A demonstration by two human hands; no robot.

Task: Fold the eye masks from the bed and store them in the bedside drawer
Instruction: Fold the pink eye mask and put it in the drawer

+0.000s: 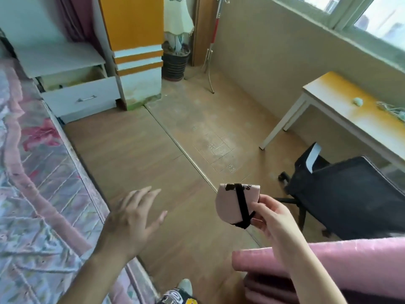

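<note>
A person stands beside the bed (32,183) with a folded pink eye mask (232,205) pinched in the right hand (271,218), its black strap wrapped across the fold and its long axis roughly upright. The left hand (131,222) hovers empty, fingers spread, over the bed's edge. The bedside drawer (81,97) stands pulled out, ahead and well to the left across the floor, nearer the left hand's side, so the mask must likely travel forward and leftward.
</note>
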